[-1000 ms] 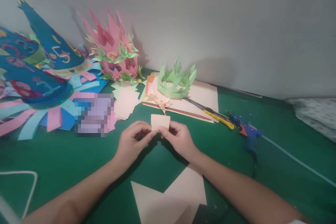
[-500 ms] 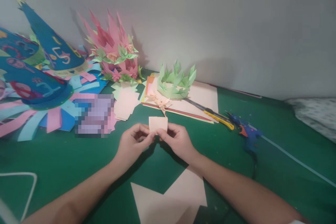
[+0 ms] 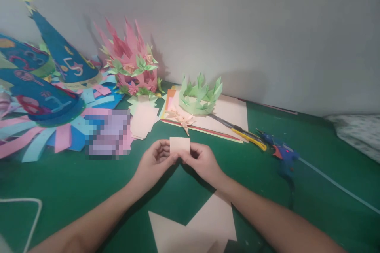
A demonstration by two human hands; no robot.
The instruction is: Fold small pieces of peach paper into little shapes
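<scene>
matt paper square (image 3: 179, 144), smooth tabletop (image 3: 74, 185)

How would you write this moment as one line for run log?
left hand: holds small pale paper; right hand: holds same paper; beyond: green crown on paper stack; right side: blue glue gun on table

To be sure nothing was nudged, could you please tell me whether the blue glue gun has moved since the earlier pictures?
No: the blue glue gun keeps its place to the right of the green paper crown; the whole view shifted slightly.
</scene>
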